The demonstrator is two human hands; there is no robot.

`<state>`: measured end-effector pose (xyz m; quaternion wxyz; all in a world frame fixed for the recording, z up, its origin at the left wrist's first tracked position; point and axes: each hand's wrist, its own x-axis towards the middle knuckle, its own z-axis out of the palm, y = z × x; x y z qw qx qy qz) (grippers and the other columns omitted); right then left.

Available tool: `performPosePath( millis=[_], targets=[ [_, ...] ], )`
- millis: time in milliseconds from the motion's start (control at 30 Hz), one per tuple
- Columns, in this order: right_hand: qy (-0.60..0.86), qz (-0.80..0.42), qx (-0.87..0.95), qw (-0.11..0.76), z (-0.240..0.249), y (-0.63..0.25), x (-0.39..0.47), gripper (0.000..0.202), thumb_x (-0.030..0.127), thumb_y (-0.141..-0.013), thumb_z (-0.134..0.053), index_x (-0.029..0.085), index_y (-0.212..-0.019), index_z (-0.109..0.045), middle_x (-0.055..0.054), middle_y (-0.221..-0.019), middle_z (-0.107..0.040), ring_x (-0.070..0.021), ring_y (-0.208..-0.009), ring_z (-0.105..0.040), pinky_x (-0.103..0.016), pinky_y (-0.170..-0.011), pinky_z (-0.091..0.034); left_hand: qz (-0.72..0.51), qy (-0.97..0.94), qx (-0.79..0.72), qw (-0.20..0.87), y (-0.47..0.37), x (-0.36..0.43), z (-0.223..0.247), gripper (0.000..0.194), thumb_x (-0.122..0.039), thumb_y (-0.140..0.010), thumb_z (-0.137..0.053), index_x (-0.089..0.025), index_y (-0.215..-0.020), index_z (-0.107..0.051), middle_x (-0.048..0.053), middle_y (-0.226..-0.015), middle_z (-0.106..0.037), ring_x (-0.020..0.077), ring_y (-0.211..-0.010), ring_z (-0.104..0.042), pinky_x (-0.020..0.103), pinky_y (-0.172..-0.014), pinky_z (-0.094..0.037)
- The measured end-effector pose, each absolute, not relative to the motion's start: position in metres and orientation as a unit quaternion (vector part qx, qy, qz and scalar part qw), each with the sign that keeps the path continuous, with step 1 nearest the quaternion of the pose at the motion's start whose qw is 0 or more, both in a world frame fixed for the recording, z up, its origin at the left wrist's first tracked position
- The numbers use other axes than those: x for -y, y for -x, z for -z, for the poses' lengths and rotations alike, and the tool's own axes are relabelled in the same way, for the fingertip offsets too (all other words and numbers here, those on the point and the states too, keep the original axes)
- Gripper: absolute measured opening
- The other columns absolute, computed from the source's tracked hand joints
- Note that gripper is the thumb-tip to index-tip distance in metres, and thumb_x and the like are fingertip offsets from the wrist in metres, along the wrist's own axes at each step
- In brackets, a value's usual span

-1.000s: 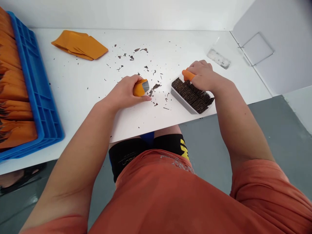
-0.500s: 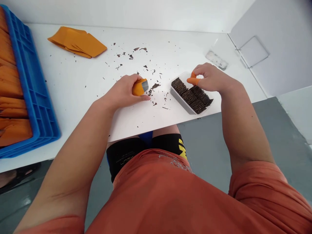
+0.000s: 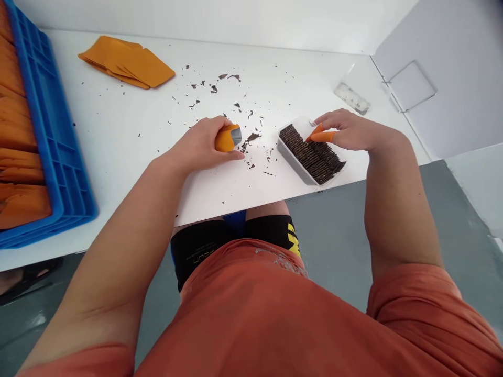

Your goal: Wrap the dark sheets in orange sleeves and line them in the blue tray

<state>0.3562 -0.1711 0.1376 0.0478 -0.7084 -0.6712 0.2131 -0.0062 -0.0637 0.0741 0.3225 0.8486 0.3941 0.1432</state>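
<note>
My left hand [image 3: 210,141] holds an orange pouch [image 3: 226,139] just above the white table, its silvery open mouth turned to the right. My right hand [image 3: 334,131], with orange covers on thumb and forefinger, reaches into a clear plastic tub [image 3: 295,163]. Its two covered fingertips are pinched together at the dark thin pieces [image 3: 310,154] stacked in rows there. Whether anything sits between those fingertips is too small to tell.
Flat orange pouches [image 3: 128,62] lie at the back left. A blue crate [image 3: 74,173] of orange packets stands at the far left. Dark crumbs [image 3: 253,137] are scattered mid-table. A clear lid or tray [image 3: 352,98] lies at the back right, near a wire handle [image 3: 412,86].
My right hand has lowered onto the dark pieces, and its thumb and forefinger tips have come together. My left hand still holds the pouch; the view has shifted slightly.
</note>
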Motion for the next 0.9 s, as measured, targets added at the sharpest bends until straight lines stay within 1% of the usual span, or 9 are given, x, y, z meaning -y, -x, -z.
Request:
performPosePath(
  millis=[100, 167, 367, 533, 667, 733, 800, 867, 900],
  targets=[
    [0.706, -0.234, 0.666, 0.062, -0.141, -0.355, 0.175, 0.03, 0.06, -0.093, -0.073, 0.034, -0.101, -0.085, -0.005, -0.139, -0.075, -0.0368, -0.139, -0.063, -0.061, -0.123, -0.046, -0.174, -0.845, -0.384, 0.328, 0.006, 0.063, -0.072, 0.051, -0.051, -0.076, -0.091, -0.023, -0.111, -0.066, 0.006, -0.109, -0.07, 0.0248, -0.096, -0.063, 0.041, -0.081, -0.049],
    [0.703, -0.216, 0.673, 0.084, -0.142, -0.354, 0.178, 0.025, 0.057, -0.091, -0.075, 0.034, -0.097, -0.083, -0.003, -0.135, -0.076, -0.0354, -0.136, -0.064, -0.061, -0.122, -0.046, -0.201, -0.844, -0.377, 0.324, 0.006, 0.063, -0.071, 0.052, -0.05, -0.074, -0.093, -0.023, -0.11, -0.066, 0.007, -0.11, -0.07, 0.0262, -0.098, -0.063, 0.044, -0.083, -0.05],
    [0.68, -0.164, 0.699, 0.146, -0.133, -0.354, 0.181, 0.021, 0.052, -0.094, -0.069, 0.032, -0.09, -0.074, -0.005, -0.147, -0.071, -0.0357, -0.151, -0.051, -0.064, -0.127, -0.038, -0.244, -0.823, -0.38, 0.345, 0.005, 0.064, -0.07, 0.056, -0.049, -0.068, -0.098, -0.025, -0.109, -0.067, 0.008, -0.117, -0.071, 0.0354, -0.116, -0.064, 0.055, -0.1, -0.054],
    [0.684, -0.116, 0.685, 0.22, -0.135, -0.354, 0.184, 0.02, 0.049, -0.1, -0.061, 0.033, -0.089, -0.065, -0.013, -0.151, -0.069, -0.0311, -0.151, -0.051, -0.057, -0.129, -0.037, -0.254, -0.811, -0.37, 0.376, 0.005, 0.068, -0.072, 0.057, -0.046, -0.066, -0.098, -0.025, -0.108, -0.066, 0.005, -0.123, -0.075, 0.0336, -0.121, -0.068, 0.049, -0.102, -0.056],
    [0.683, -0.002, 0.663, 0.305, -0.138, -0.337, 0.184, 0.027, 0.054, -0.106, -0.057, 0.032, -0.095, -0.068, -0.017, -0.15, -0.067, -0.0292, -0.145, -0.056, -0.05, -0.128, -0.039, -0.262, -0.811, -0.35, 0.389, 0.003, 0.07, -0.073, 0.059, -0.047, -0.064, -0.099, -0.025, -0.107, -0.065, 0.005, -0.13, -0.076, 0.0314, -0.121, -0.068, 0.047, -0.107, -0.055],
    [0.679, 0.069, 0.629, 0.373, -0.135, -0.313, 0.185, 0.034, 0.056, -0.109, -0.05, 0.028, -0.104, -0.069, -0.019, -0.147, -0.066, -0.0293, -0.139, -0.061, -0.048, -0.121, -0.047, -0.27, -0.814, -0.339, 0.386, 0.001, 0.07, -0.072, 0.058, -0.047, -0.065, -0.099, -0.025, -0.105, -0.064, 0.006, -0.129, -0.076, 0.031, -0.119, -0.068, 0.048, -0.107, -0.054],
    [0.697, 0.12, 0.564, 0.427, -0.129, -0.278, 0.188, 0.047, 0.055, -0.112, -0.033, 0.026, -0.113, -0.069, -0.018, -0.141, -0.066, -0.0277, -0.132, -0.066, -0.047, -0.113, -0.055, -0.283, -0.819, -0.328, 0.377, 0.0, 0.07, -0.071, 0.056, -0.044, -0.066, -0.099, -0.024, -0.104, -0.063, 0.007, -0.125, -0.075, 0.0305, -0.117, -0.067, 0.049, -0.106, -0.053],
    [0.703, 0.104, 0.556, 0.432, -0.12, -0.24, 0.192, 0.059, 0.054, -0.114, -0.023, 0.021, -0.123, -0.072, -0.018, -0.145, -0.062, -0.0296, -0.138, -0.064, -0.049, -0.114, -0.056, -0.292, -0.824, -0.324, 0.361, -0.002, 0.07, -0.07, 0.057, -0.044, -0.067, -0.1, -0.025, -0.105, -0.063, 0.007, -0.123, -0.072, 0.0306, -0.116, -0.066, 0.05, -0.106, -0.052],
    [0.709, 0.085, 0.569, 0.408, -0.114, -0.221, 0.193, 0.068, 0.053, -0.114, -0.014, 0.021, -0.128, -0.073, -0.018, -0.147, -0.061, -0.0321, -0.141, -0.063, -0.053, -0.112, -0.056, -0.294, -0.827, -0.324, 0.352, -0.002, 0.07, -0.07, 0.06, -0.047, -0.067, -0.101, -0.026, -0.107, -0.062, 0.008, -0.123, -0.071, 0.0311, -0.117, -0.065, 0.051, -0.106, -0.052]
  ],
)
